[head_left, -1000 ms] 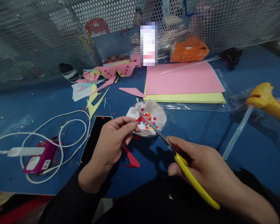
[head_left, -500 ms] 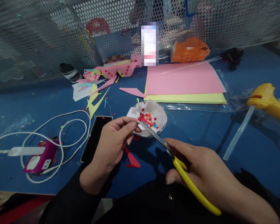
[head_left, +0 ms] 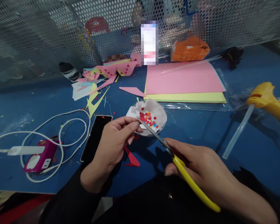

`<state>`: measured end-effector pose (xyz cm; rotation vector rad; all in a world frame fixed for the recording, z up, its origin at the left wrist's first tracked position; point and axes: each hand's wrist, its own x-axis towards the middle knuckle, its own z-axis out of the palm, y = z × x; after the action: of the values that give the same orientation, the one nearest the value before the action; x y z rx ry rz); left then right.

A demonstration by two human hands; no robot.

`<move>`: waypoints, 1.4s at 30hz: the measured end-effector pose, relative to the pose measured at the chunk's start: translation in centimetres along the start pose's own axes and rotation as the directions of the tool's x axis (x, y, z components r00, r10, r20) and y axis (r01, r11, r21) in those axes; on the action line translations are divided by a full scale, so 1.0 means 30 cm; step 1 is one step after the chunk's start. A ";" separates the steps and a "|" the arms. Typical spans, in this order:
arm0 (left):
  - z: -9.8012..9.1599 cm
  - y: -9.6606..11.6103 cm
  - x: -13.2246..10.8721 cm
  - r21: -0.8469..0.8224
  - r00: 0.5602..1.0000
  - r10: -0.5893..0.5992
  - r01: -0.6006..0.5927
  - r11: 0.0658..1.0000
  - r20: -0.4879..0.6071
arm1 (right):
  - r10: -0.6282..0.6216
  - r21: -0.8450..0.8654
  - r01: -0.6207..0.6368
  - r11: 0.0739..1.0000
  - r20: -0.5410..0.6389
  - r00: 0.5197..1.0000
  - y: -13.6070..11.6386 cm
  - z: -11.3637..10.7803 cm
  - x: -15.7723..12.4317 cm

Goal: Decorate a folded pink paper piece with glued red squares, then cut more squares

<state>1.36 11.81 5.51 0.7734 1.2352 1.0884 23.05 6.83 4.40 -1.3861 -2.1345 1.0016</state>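
Observation:
My right hand (head_left: 196, 168) is wrapped round the yellow handle of a pair of scissors (head_left: 157, 137). Its blades point up and left, the tips right at the fingers of my left hand (head_left: 116, 146). Thumb and forefinger of that left hand are pinched together; whatever is between them is too small to make out. Just behind the fingertips stands a white paper-lined bowl (head_left: 161, 112), holding many tiny cut squares (head_left: 148, 119), mostly red, some orange and blue. A red paper scrap (head_left: 132, 158) lies on the table below my hands.
A phone (head_left: 95, 137), a white cable (head_left: 63, 149) and a purple box-like device (head_left: 43, 155) lie left. Pink and yellow sheets (head_left: 182, 79) are stacked behind, paper offcuts (head_left: 95, 99) back left. A yellow glue gun (head_left: 263, 96) rests right, before a perforated metal screen (head_left: 49, 40).
The scissor tips have shifted slightly up and left along my left fingertips. My right thumb has moved up a little. The bowl and papers stay where they were.

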 end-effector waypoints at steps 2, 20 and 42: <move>0.000 0.000 0.002 -0.002 1.000 -0.004 0.004 1.000 0.004 | 0.006 0.009 -0.006 1.000 0.006 1.000 0.000 -0.002 0.000; -0.003 0.004 0.003 0.070 1.000 -0.009 0.009 0.997 0.000 | 0.071 0.034 -0.073 0.997 0.056 0.996 -0.002 -0.002 0.001; -0.025 0.020 0.007 0.050 0.998 0.038 -0.035 0.998 -0.057 | 0.161 -0.029 -0.161 0.986 -0.025 0.987 -0.003 -0.001 0.004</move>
<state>0.50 12.15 5.82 0.8092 1.3046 1.1206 22.98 6.93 4.48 -1.5983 -2.0565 1.0109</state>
